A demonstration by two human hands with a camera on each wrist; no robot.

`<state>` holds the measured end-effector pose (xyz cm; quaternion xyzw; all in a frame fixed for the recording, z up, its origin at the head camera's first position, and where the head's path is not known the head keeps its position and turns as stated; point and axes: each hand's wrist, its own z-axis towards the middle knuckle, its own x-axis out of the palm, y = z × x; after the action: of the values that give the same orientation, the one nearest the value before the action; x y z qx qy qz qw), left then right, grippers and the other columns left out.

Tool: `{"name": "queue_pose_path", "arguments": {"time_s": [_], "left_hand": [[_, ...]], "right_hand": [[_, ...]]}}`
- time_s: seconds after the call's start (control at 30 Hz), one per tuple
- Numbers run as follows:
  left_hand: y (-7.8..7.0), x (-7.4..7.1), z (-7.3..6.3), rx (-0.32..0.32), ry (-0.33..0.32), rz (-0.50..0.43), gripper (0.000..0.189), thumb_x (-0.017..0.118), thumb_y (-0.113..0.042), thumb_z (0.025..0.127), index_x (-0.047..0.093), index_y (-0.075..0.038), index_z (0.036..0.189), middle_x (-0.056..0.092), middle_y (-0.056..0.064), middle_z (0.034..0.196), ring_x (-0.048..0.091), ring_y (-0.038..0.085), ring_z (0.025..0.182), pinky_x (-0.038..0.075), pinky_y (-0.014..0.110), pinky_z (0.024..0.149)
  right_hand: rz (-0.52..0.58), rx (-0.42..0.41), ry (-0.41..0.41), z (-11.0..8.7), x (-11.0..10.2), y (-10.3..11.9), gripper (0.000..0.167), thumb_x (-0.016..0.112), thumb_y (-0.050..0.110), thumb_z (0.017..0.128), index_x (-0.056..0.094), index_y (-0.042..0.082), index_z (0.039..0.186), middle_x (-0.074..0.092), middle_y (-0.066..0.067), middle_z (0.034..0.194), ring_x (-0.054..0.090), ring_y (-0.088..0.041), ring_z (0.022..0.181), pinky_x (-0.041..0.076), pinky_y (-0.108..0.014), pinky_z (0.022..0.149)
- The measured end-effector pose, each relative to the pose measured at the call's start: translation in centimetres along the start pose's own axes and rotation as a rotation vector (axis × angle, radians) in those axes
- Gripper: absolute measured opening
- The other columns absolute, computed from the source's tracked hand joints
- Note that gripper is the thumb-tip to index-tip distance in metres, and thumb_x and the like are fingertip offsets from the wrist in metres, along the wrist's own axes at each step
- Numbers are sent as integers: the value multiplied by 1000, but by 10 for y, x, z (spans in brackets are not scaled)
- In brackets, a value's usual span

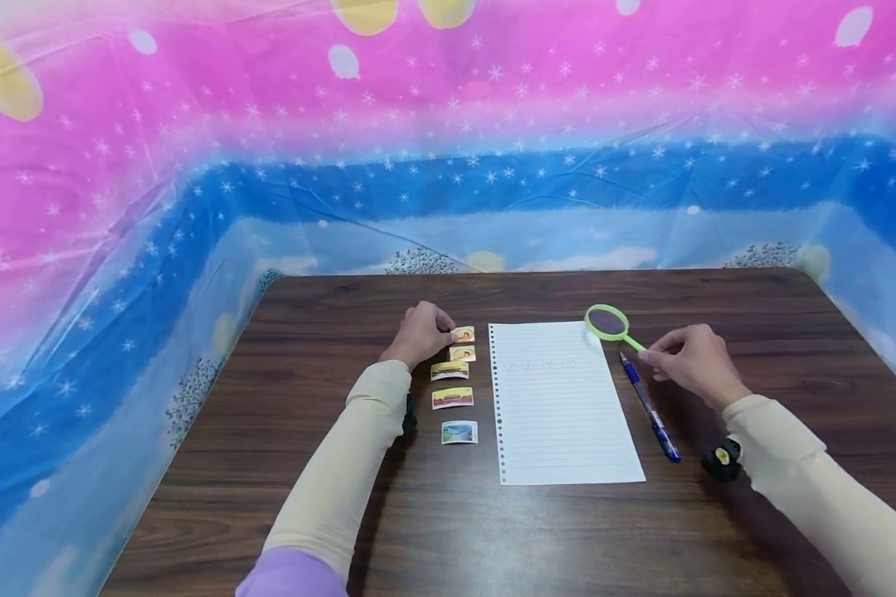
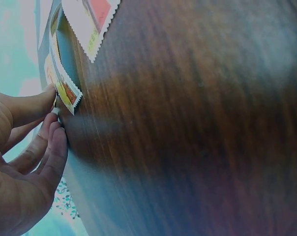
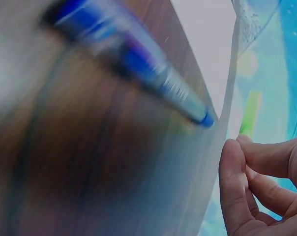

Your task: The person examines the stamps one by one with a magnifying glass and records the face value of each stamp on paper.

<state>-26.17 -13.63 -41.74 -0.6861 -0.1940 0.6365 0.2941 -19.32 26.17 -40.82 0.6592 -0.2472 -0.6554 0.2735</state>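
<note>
My left hand pinches the left edge of the farthest stamp between thumb and fingertips. Below it a column of stamps runs toward me: a similar yellow-orange one, two yellow-and-red ones, the nearer lying apart, and a blue-green landscape stamp. In the left wrist view a curled stamp stands partly off the wood beside my thumb. My right hand pinches the handle end of a green magnifying glass, whose lens is over the far right corner of the lined paper.
A blue pen lies along the paper's right side, close to my right hand. Faint writing crosses the upper part of the sheet. The dark wooden table meets a pink and blue patterned cloth behind its far edge.
</note>
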Motion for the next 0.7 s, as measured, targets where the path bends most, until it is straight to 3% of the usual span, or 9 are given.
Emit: {"name": "queue_pose_path", "arguments": {"time_s": [0.37,0.7], "left_hand": [[0,1,1,1,-2,6,19,71,-9,96,75,0,112,71,13,108,66,27,101,55,42,89],[-2,1,1,-18,5,3,21,71,-9,96,75,0,115,71,13,111,65,27,103,55,42,91]], "right_hand": [[23,-21,55,19,33,44,20,71,15,96,76,-5,97,72,-14,84,74,-27,75,59,-39,65],[49,-95,62,32,67,76,14,74,12,93,77,-2,92,70,-12,82,74,-27,74,57,-36,64]]}}
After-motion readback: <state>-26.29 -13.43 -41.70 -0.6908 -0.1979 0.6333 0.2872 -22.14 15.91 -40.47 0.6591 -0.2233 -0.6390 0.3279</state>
